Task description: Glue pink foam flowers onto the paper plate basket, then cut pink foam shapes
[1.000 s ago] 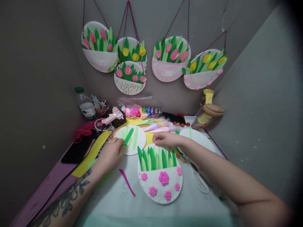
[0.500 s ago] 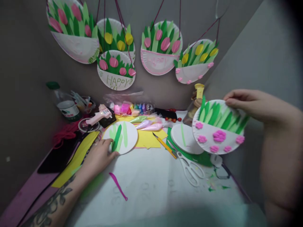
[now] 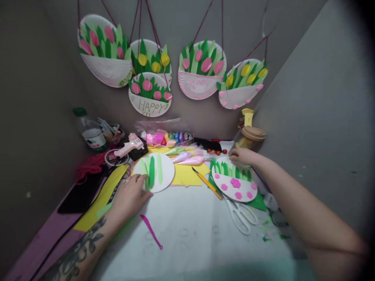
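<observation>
**A:** What is hard to see from the head camera?

**B:** My right arm is cut off at the lower edge, and the right corner of the picture is dark. My left grip (image 3: 131, 193) shows only its back, so the fingertips are partly hidden. My right grip (image 3: 241, 155) is small and a little blurred.

**A:** Where do the plates lie?

**B:** The white plate (image 3: 165, 175) with green strips lies partly on the yellow paper (image 3: 187, 176), just beyond my left grip. The flower plate (image 3: 234, 186), with green leaves and pink flowers, lies on the desk (image 3: 190, 242) directly under my right grip and just right of the orange knife (image 3: 205, 181). The scissors (image 3: 241, 216) lie on its near side. The pink tool (image 3: 150, 231) is near my left wrist.

**A:** And the grips?

**B:** The left one has its fingers only a little bent. They touch the near rim of the white plate, at the lower end of the dark green strip (image 3: 151, 171). Whether it pinches that strip, I cannot tell. The right one curls over the far rim of the flower plate and touches the leaves. Whether it is closed on the rim or only resting, I cannot tell.
</observation>
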`<state>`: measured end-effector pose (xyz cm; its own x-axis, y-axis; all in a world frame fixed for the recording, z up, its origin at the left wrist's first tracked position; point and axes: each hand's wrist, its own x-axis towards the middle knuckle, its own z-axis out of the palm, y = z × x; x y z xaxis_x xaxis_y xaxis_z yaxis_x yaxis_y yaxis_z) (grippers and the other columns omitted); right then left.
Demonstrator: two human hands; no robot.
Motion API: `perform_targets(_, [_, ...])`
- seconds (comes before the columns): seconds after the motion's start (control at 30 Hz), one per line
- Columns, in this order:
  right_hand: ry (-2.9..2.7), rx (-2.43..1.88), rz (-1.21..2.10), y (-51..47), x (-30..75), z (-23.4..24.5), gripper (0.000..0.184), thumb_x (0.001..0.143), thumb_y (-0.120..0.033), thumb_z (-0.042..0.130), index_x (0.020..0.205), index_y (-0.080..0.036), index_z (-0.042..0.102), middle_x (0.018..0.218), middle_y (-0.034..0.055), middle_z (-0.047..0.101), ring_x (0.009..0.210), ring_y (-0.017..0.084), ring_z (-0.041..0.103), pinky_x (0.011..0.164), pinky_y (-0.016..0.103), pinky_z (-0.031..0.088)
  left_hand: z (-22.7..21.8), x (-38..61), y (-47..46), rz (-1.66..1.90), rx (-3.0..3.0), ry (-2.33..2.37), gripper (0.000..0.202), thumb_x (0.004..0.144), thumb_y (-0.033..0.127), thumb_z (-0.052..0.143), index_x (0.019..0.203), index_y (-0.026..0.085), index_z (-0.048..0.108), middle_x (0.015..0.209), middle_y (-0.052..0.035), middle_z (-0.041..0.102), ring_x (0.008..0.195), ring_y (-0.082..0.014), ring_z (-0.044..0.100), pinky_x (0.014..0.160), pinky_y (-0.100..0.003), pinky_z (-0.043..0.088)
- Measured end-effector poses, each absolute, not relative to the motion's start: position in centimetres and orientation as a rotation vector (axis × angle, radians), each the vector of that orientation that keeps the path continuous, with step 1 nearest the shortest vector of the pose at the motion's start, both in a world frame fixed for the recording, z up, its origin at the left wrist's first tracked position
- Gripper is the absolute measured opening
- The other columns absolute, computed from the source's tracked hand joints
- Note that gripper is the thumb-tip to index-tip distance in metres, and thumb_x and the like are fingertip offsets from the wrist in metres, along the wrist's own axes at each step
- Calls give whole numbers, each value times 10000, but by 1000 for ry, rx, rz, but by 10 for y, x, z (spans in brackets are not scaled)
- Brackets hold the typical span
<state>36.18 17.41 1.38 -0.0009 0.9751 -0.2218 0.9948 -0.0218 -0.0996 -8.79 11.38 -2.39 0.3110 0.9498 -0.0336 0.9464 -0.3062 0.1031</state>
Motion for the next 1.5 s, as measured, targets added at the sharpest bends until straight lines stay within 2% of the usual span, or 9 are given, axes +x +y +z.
perform_targets(0.13, [2455, 1988, -112, 154, 310, 17, 287, 864, -196, 443, 1056, -181, 656, 1064, 103, 682, 965, 227, 613, 819, 291, 431, -25, -85, 113, 13, 2489, 1803, 590, 781, 505, 578, 1278, 197, 496, 1208, -132, 548, 1046, -314, 547, 849, -410, 426])
perform_targets(0.27, [2687, 1644, -104, 137, 245, 11, 246, 859, -188, 491, 1029, -175, 668, 1049, 90, 686, 1014, 225, 581, 906, 309, 400, -26, -83, 115, 7, 2540, 1851, 459, 854, 425, 504, 1250, 193, 525, 1196, -126, 561, 1021, -300, 558, 828, -400, 437])
perform_targets(0.43, [2593, 1694, 99, 157, 208, -7, 225, 897, -198, 459, 1040, -167, 630, 1064, 124, 644, 1051, 254, 529, 862, 330, 397, -25, -84, 118, 47, 2575, 1954, 325, 900, 293, 438, 1166, 173, 581, 1214, -132, 572, 1055, -295, 544, 833, -403, 442])
perform_targets(0.6, [2527, 1664, 64, 187, 203, -18, 243, 888, -164, 437, 1080, -138, 586, 1066, 156, 628, 998, 261, 558, 826, 331, 405, -24, -78, 116, 99, 2619, 1709, 471, 820, 392, 596, 1259, 231, 544, 1368, -119, 492, 1269, -312, 412, 995, -454, 372])
perform_targets(0.7, [2551, 1616, 68, 197, 203, -21, 222, 894, -171, 426, 1038, -153, 594, 1033, 143, 637, 960, 260, 577, 810, 333, 405, -27, -75, 117, 59, 2595, 1674, 477, 850, 337, 559, 1313, 241, 498, 1399, -114, 470, 1291, -307, 407, 1010, -469, 375])
perform_targets(0.87, [2549, 1681, 100, 204, 204, -23, 225, 868, -168, 451, 1048, -142, 582, 1020, 154, 623, 970, 285, 558, 821, 358, 390, -32, -81, 119, 25, 2629, 1639, 419, 918, 240, 404, 1318, 144, 484, 1258, -173, 581, 1161, -293, 544, 931, -424, 464])
perform_targets(1.03, [2729, 1638, 34, 210, 198, -19, 263, 846, -170, 488, 1100, -169, 557, 1144, 131, 563, 1084, 264, 475, 888, 351, 361, -38, -93, 121, 42, 2642, 1669, 449, 852, 62, 367, 1278, 126, 494, 1215, -169, 608, 1011, -236, 642, 837, -327, 511])
perform_targets(1.3, [2776, 1313, -37, 242, 188, -17, 238, 875, -313, 523, 1063, -203, 621, 1101, 108, 620, 1004, 247, 545, 826, 336, 388, -47, -104, 126, 135, 2551, 1788, 399, 876, 146, 318, 1212, 136, 533, 995, -124, 695, 853, -237, 675, 759, -343, 506])
perform_targets(1.5, [2709, 1222, 84, 246, 200, -12, 452, 793, -514, 591, 1068, -156, 610, 1005, 145, 650, 885, 266, 582, 751, 341, 410, -33, -100, 123, 6, 2505, 1725, 378, 864, 146, 316, 1149, 178, 563, 1030, -102, 679, 856, -234, 661, 737, -336, 484])
